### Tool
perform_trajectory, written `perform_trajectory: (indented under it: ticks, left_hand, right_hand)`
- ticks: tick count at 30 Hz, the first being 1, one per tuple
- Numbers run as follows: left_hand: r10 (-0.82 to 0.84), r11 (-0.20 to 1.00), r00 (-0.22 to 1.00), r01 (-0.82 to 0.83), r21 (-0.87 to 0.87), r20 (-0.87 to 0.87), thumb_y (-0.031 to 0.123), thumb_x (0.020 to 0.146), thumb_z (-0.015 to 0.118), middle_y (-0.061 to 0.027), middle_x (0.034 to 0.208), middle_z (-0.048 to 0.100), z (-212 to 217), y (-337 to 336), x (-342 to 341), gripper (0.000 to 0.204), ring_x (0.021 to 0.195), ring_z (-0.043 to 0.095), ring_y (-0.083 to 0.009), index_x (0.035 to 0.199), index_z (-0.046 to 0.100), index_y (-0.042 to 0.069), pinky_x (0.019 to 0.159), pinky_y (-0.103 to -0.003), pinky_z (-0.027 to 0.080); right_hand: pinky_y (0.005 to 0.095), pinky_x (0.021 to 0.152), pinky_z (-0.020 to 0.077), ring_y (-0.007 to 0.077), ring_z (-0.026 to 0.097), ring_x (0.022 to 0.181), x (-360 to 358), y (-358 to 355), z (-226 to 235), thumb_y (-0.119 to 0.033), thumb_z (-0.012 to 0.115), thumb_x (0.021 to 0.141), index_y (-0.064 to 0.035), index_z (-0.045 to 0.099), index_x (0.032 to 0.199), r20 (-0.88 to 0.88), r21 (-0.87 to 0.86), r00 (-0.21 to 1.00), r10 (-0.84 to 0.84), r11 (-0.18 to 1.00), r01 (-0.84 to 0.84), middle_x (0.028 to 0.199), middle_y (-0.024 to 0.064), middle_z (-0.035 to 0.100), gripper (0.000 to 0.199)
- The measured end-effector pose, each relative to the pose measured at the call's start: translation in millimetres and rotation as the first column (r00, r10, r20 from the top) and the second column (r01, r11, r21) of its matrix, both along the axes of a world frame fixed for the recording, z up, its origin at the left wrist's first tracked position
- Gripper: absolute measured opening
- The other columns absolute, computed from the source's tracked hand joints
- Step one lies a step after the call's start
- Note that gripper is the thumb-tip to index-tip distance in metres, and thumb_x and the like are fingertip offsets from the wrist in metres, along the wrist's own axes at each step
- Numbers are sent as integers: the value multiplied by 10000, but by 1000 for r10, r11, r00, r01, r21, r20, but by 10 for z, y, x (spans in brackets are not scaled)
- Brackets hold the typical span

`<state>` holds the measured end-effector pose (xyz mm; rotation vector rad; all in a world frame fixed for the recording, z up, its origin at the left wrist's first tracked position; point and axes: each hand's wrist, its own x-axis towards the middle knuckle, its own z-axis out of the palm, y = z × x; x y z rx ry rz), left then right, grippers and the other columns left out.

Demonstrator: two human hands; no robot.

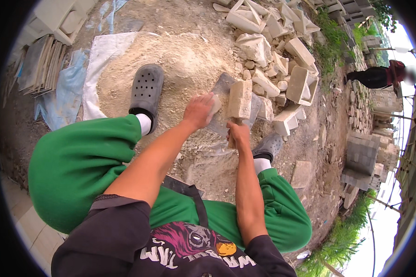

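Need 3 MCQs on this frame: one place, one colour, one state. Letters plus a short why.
1. Where does the stone block lie?
A. on the flat grey blade of the tool
B. on the stack of tiles
C. in the person's lap

2. What colour are the person's trousers?
A. blue
B. green
C. white

3. What is the right hand doing?
A. hanging free
B. resting on the knee
C. closed around the tool's handle

Answers:
1 A: the pale block sits on the blade, above the sand pile.
2 B: both bent legs are bright green.
3 C: its fingers wrap the handle just below the block, while the left hand presses on the blade's left side.
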<state>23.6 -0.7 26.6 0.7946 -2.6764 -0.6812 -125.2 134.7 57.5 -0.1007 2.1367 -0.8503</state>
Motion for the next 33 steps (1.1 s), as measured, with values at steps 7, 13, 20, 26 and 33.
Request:
perform_trajectory:
  ticks: [7,13,20,26,33]
  left_hand:
    - [-22,992,1000,23,-125,10,233,831,672,-123,1393,525,56,-17,-256,328,1361,408,-271,1141,672,126,1140,-500,258]
    - [-139,974,974,166,-152,177,220,817,673,-100,1276,592,62,-132,-554,158,1320,438,-255,910,765,131,1130,-482,273]
    - [-203,978,942,208,9,266,200,823,667,-52,1229,624,85,-247,-669,132,1246,501,-242,900,768,165,1049,-427,363]
    - [-118,990,976,101,96,185,194,830,661,-24,1280,610,30,-416,-631,143,1254,507,-222,929,761,172,1063,-423,355]
    - [-365,908,915,391,-152,171,202,789,728,-60,1252,608,30,-235,-525,91,1305,470,-270,872,743,168,1119,-472,299]
  right_hand:
    - [343,427,481,200,585,455,-29,246,-24,-149,728,762,49,637,836,6,-39,974,-226,973,226,634,91,601,230]
    - [345,433,487,198,586,449,-2,288,-101,-158,709,748,43,633,822,116,-63,953,-281,955,289,609,94,595,227]
    - [353,433,486,205,587,448,-1,310,-162,-165,710,727,38,638,771,76,-83,960,-271,957,277,583,90,590,220]
    - [338,436,487,197,582,443,-15,332,-212,-139,706,718,44,632,738,39,-124,961,-273,953,275,580,90,593,198]
    - [335,431,486,189,572,437,10,347,-233,-126,706,725,50,630,731,64,-201,953,-296,932,302,571,88,587,191]
